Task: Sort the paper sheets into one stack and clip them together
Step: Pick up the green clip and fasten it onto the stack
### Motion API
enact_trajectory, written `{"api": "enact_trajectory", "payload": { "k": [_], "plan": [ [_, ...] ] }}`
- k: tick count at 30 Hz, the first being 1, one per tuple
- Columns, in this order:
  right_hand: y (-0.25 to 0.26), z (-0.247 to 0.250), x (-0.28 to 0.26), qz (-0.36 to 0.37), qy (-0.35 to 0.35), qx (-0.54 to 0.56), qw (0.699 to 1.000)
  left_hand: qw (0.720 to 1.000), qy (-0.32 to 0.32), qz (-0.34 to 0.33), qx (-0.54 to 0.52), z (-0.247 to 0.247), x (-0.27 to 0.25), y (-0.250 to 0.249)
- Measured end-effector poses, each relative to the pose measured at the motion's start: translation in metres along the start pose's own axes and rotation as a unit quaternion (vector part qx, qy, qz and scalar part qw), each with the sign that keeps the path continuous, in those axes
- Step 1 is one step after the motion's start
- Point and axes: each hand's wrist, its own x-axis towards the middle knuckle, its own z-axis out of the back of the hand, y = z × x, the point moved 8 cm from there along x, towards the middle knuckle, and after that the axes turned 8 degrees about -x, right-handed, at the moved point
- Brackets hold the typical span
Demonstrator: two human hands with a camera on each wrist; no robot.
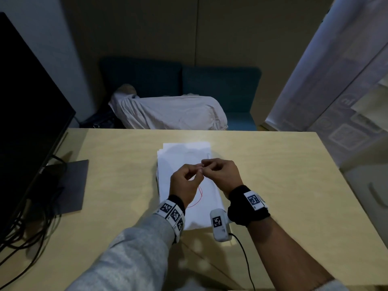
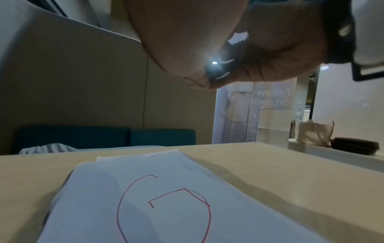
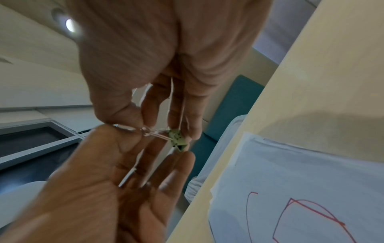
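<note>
- Paper sheets already gathered into one rough stack at the middle of the bench, far edges at 12 o'clock a little staggered, not yet clipped.
- Step in hand, as judged: readying the binder clip, a small pale green one with wire handles, held in the air above the stack.
- Left hand and right hand raised together just over the sheets, fingertips meeting at about 12 o'clock of the hands.
- Right fingers pinching one wire handle of the clip; left fingers curled around the clip from the other side, grasping it too.
- Next move, probably: squeezing both handles to open the clip mouth, then squaring the sheet edges and pushing the clip onto one edge or corner; needs a firm pinch, because such a small clip slips easily.
- Writing: red pen drawing on the top sheet, a curve and an angular shape, maybe a letter, not surely readable.
- On the glass panel at 2 o'clock, mirrored words "Follow us on social".
- On the banner at 2 o'clock in the head view, letters like "nl", rest too blurred.
- Square black-and-white code markers on both wristbands.
</note>
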Motion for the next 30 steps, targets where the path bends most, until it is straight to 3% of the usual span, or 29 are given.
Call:
{"api": "enact_trajectory", "payload": {
  "k": [5,11,17,22,30],
  "plan": [
    [-0.001,-0.005,-0.001,-0.001,0.002,0.030,1.000,0.998,-0.010,-0.059,0.031,0.001,-0.007,-0.013],
    [0.000,-0.006,0.002,0.009,0.008,-0.018,1.000,0.986,-0.022,-0.113,0.123,-0.001,-0.003,-0.018],
    [0.002,0.004,0.006,0.043,-0.034,-0.062,0.997,0.994,-0.057,0.056,-0.071,0.001,0.009,0.006],
    [-0.010,0.010,0.009,0.007,-0.033,0.013,0.999,0.985,-0.077,0.084,-0.126,0.001,0.012,0.006],
    [-0.023,0.019,0.008,0.000,-0.032,0.123,0.992,0.985,-0.030,0.117,-0.121,-0.018,0.017,0.013]
  ]
}}
